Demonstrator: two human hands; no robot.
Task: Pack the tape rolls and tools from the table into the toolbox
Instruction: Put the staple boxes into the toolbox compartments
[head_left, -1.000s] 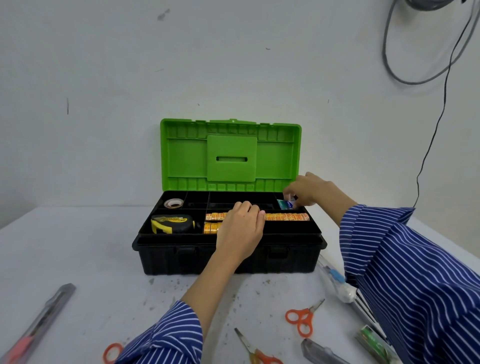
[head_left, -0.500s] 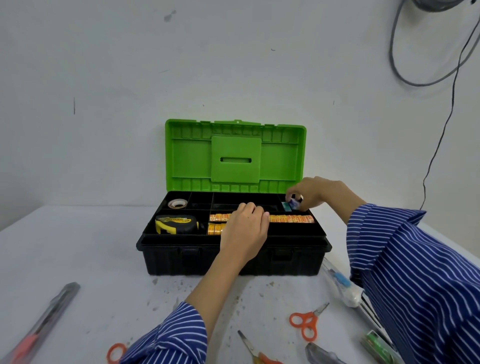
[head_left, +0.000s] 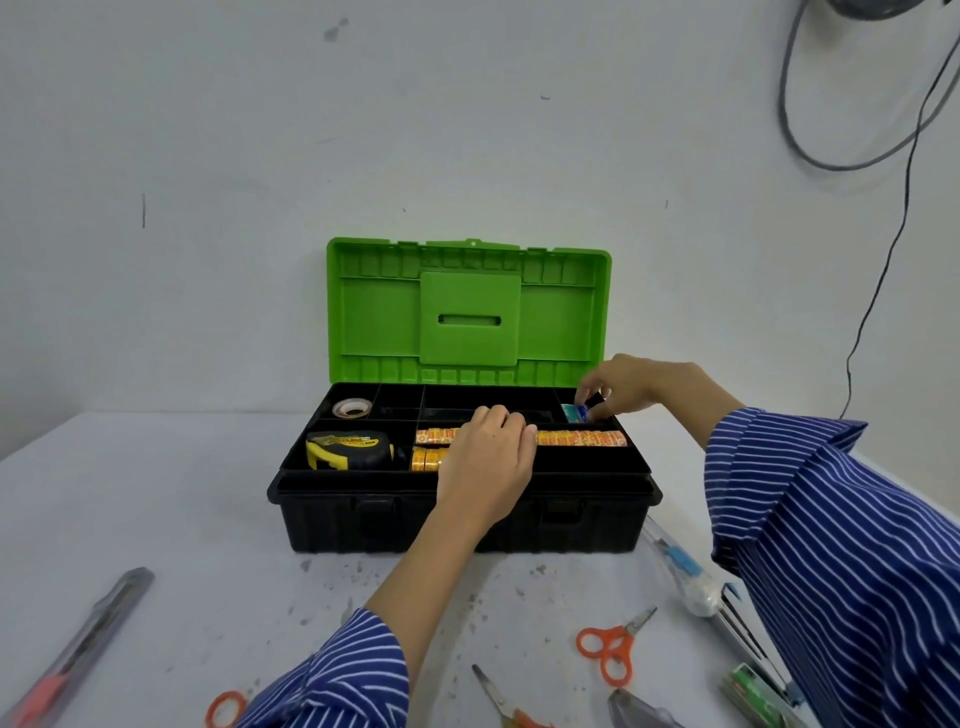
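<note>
The black toolbox (head_left: 363, 525) stands open against the wall with its green lid (head_left: 384, 322) upright. In its tray lie a yellow-black tape measure (head_left: 345, 449), a small clear tape roll (head_left: 353, 408) and rows of orange tape rolls (head_left: 582, 439). My left hand (head_left: 485, 465) rests with curled fingers on the orange rolls in the middle compartment. My right hand (head_left: 631, 387) pinches a small teal-and-white tape roll (head_left: 574, 413) over the back right compartment.
On the white table (head_left: 156, 499) lie a utility knife (head_left: 78, 649) at the left, orange scissors (head_left: 610, 644) at the right, more scissors (head_left: 511, 709) at the bottom edge, a packaged tool (head_left: 680, 571) and a green pack (head_left: 753, 696) near my right sleeve. Cables hang on the wall at the right.
My right hand has lowered the teal roll slightly into the back right compartment. My left hand has stayed on the orange rolls. The view has shifted a little.
</note>
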